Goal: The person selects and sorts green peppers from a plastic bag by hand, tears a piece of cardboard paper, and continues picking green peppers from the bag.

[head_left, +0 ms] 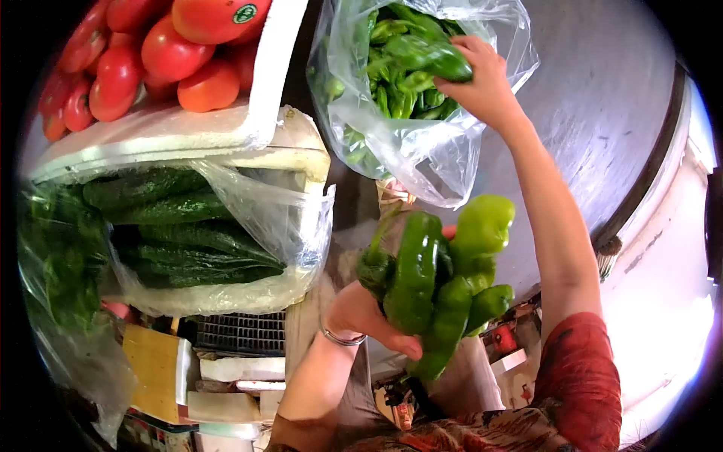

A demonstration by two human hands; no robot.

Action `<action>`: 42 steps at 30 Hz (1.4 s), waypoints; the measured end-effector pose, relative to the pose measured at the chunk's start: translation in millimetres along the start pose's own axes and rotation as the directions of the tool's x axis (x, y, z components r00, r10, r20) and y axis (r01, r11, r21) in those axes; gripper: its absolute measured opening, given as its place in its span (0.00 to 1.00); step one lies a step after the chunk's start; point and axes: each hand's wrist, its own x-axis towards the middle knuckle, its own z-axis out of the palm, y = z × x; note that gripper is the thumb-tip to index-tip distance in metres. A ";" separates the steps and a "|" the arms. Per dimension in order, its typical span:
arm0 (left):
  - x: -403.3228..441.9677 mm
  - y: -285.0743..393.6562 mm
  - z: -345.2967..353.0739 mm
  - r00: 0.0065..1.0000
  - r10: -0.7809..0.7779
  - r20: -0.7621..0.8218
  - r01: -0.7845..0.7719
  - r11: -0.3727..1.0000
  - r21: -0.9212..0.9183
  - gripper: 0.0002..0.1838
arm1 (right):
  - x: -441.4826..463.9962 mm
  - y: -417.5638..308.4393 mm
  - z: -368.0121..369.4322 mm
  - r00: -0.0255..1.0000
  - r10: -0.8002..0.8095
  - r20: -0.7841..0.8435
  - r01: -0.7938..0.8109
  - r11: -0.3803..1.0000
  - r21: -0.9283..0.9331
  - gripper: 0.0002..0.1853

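Note:
Several green peppers [414,271], dark and light green, are bunched in my left hand [369,320], which is closed around them with the thumb in front. A metal bracelet [343,337] circles that wrist. Farther away, my right hand [483,84] reaches over the mouth of a clear plastic bag [422,147]. Its fingers are closed on a large dark green pepper [431,59]. Below it, many smaller green peppers [407,90] fill the bag. The fingers of my left hand are mostly hidden behind the bunch.
At upper left, red tomatoes [175,49] sit in a white foam box [267,75]. Dark green cucumbers [192,241] lie in a plastic-lined foam box [312,162] nearer me. A grey tabletop [602,98] extends right of the bag. A black crate [241,334] stands lower left.

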 end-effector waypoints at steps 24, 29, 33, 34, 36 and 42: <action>-96.0 38.7 149.2 0.886 0.283 -0.368 -0.283 0.957 0.056 0.32 | -181.4 -226.6 -230.9 0.604 0.079 0.793 -0.796 0.004 0.606 0.33; -156.5 49.1 193.2 0.787 0.361 -0.501 -0.367 0.926 0.091 0.35 | -176.1 -292.3 -265.2 0.596 -0.058 0.801 -0.776 0.215 0.593 0.35; -197.6 78.8 201.8 0.704 0.400 -0.587 -0.481 0.877 0.021 0.33 | -147.9 -359.0 -277.0 0.651 -0.144 0.745 -0.673 0.345 0.655 0.38; -213.6 95.6 199.9 0.703 0.407 -0.583 -0.486 0.874 0.025 0.33 | -137.9 -377.8 -274.8 0.655 -0.147 0.741 -0.667 0.350 0.658 0.38; -249.2 129.8 202.1 0.641 0.371 -0.671 -0.398 0.909 0.122 0.33 | -116.9 -416.6 -270.6 0.692 -0.252 0.677 -0.562 0.401 0.724 0.39; -360.8 237.0 190.6 0.416 0.519 -0.746 -0.389 0.844 0.370 0.27 | -38.4 -569.7 -244.2 0.664 -0.584 0.467 -0.232 0.433 0.871 0.38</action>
